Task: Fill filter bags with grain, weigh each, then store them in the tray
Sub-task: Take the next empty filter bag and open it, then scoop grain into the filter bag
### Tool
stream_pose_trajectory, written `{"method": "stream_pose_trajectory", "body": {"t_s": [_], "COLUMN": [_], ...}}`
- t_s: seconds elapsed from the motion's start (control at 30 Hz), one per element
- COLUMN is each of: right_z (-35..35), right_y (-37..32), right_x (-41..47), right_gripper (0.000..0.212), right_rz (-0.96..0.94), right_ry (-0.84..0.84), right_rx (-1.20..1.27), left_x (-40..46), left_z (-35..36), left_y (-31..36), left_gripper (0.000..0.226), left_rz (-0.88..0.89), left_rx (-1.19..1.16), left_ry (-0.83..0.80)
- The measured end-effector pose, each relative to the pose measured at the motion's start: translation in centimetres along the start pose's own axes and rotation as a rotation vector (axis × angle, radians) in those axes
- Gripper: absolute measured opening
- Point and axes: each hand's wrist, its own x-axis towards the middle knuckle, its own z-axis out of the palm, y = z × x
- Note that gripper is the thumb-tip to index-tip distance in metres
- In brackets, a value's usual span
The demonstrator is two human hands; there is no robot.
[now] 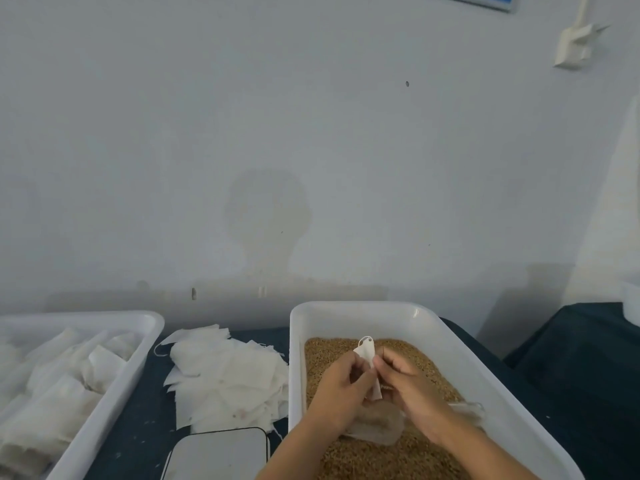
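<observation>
Right now a small white paper filter bag (367,358) is being held upright above the brown grain (398,459), with both of the person's hands gripping it. The left hand (341,386) is curling its fingers around the bag's left side, and the right hand (407,384) is pinching the right edge between thumb and fingertips. A short loop of string is sticking up at the bag's top corner. Below the hands, another thin, translucent filter bag (375,429) is lying flat on the grain.

The grain is filling a white rectangular plastic bin (349,311), which is sitting on a dark blue table covering (145,424). Just left of the bin, a loose heap of flat white empty filter bags (225,375) is lying on the covering. Nearer the person, a flat grey weighing scale with a dark rim (220,453) is lying beside the bin's left wall. Further left, a white plastic storage tray (114,403) is holding many filled white bags (52,396), packed closely together. A pale grey wall (311,133) is rising behind the table.
</observation>
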Motion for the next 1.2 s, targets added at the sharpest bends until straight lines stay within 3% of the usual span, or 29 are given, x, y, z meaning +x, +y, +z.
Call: {"method": "stream_pose_trajectory", "body": {"t_s": [0.33, 0.47, 0.67, 0.83, 0.93, 1.07, 1.2], "right_z": [-0.25, -0.28, -0.07, -0.34, -0.56, -0.47, -0.39], "right_y": [0.25, 0.17, -0.2, -0.33, -0.3, -0.37, -0.62], "right_x": [0.28, 0.34, 0.11, 0.27, 0.36, 0.17, -0.03], "right_gripper": [0.023, 0.022, 0.027, 0.03, 0.025, 0.026, 0.025], "right_rz": [-0.01, -0.015, -0.04, -0.043, -0.02, 0.017, 0.013], "right_ry": [-0.016, 0.009, 0.059, 0.181, 0.269, 0.265, 0.226], "right_rx": [-0.024, -0.016, -0.213, -0.289, -0.315, -0.324, -0.27], "left_x": [0.06, 0.15, -0.01, 0.13, 0.01, -0.26, -0.3], "left_z": [-0.05, -0.05, 0.08, -0.07, -0.07, 0.15, 0.25], "left_y": [-0.37, -0.45, -0.2, -0.57, -0.44, -0.57, -0.47], "left_gripper": [0.021, 0.019, 0.024, 0.018, 0.02, 0.017, 0.026], "left_rz": [0.044, 0.039, -0.039, -0.013, 0.107, 0.284, 0.222], "left_rx": [0.041, -0.005, -0.031, 0.165, 0.261, 0.554, 0.715], "left_ry": [-0.021, -0.017, -0.021, 0.128, 0.235, 0.163, 0.192]}}
